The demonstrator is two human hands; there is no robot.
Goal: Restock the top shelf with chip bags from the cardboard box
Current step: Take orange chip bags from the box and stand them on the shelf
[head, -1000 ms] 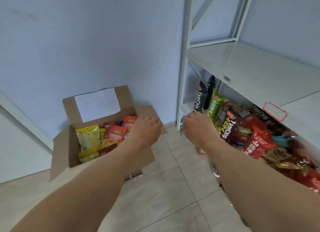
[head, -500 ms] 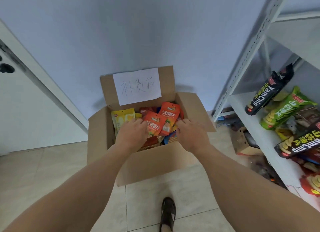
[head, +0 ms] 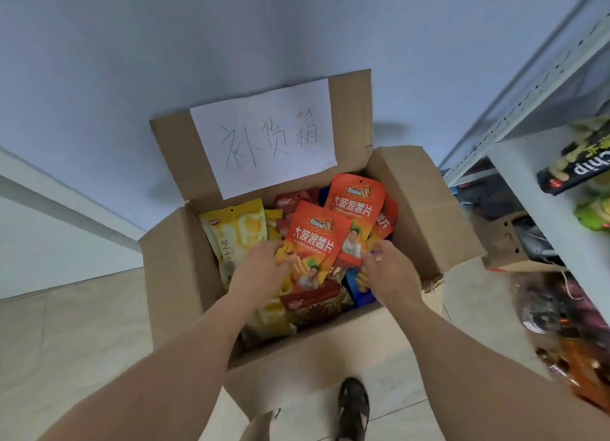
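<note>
Both grips are inside the open brown cardboard box [head: 425,216], fingers curled down among the bags. Left hand [head: 260,269] lies on the lower left edge of the front orange foil chip bag with white lettering [head: 313,242], fingertips bent onto it; whether the thumb has closed under the bag cannot be told. Right hand [head: 389,272] has its fingers curled at the bottom corner of the second orange chip bag [head: 355,206], which stands behind and to the right of the first; a firm pinch is likewise not confirmed. Neither bag appears lifted clear of the pile.

Contents of the box: a tall yellow chip bag [head: 237,232] at the left, red packets [head: 290,201] at the back, a blue packet [head: 358,292] near the front right. A white paper sheet with handwritten characters [head: 264,137] is fixed to the raised rear flap. The box stands on the pale tiled floor [head: 72,335] against the blue-grey wall [head: 198,44].

White metal shelving [head: 515,163] stands to the right; the one level in view carries black and green snack bags [head: 574,173]. The top shelf is out of view, so its stock cannot be assessed.

Assessment: a pick-up is under way and the box is still well filled. Lifting, carrying and placing on the top shelf remain outstanding.
</note>
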